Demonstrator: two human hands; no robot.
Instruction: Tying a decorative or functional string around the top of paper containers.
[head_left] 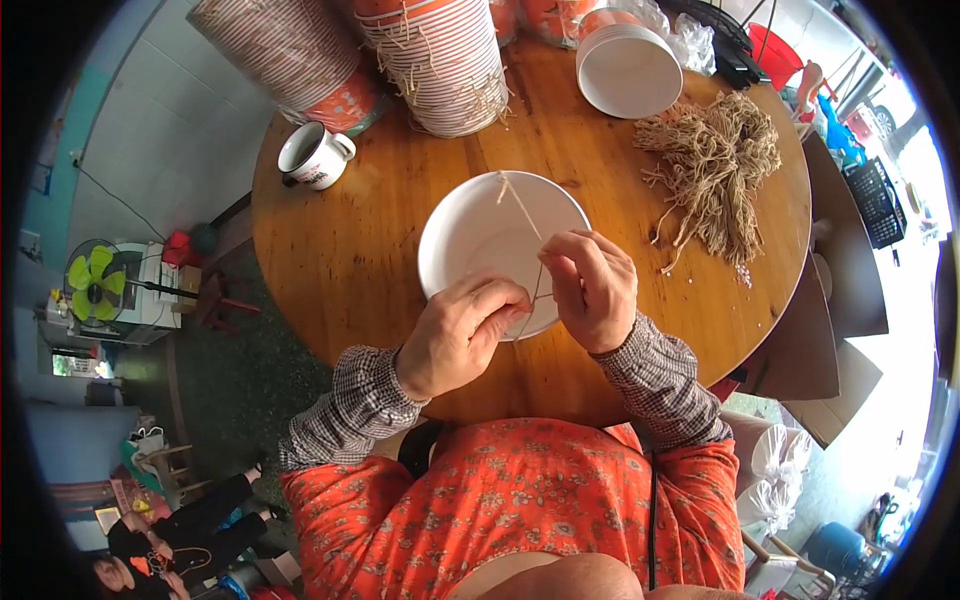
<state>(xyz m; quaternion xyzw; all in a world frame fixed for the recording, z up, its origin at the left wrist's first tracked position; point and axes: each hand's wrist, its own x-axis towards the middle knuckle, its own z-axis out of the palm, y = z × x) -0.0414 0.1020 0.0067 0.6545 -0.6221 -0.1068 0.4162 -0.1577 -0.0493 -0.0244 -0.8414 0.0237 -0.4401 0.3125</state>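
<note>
Over a white paper bucket (462, 228) on the round wooden table, both my hands pinch a thin tan paper cord (523, 208). One end of the cord reaches up to the bucket's far rim. My left hand (462, 330) is closed on the cord at the near left of the bucket's mouth. My right hand (592, 285) is closed on it too, a little higher and at the right rim. Between the two hands the cord crosses itself. Exactly how it is looped at the fingertips is hard to make out.
A heap of tan cords (715, 170) lies at the table's right. Stacked buckets (440, 75) with cords hanging off them stand at the back, beside a wrapped stack (290, 55). A white mug (318, 158) is at the left. Another bucket (628, 75) lies tipped at the back right.
</note>
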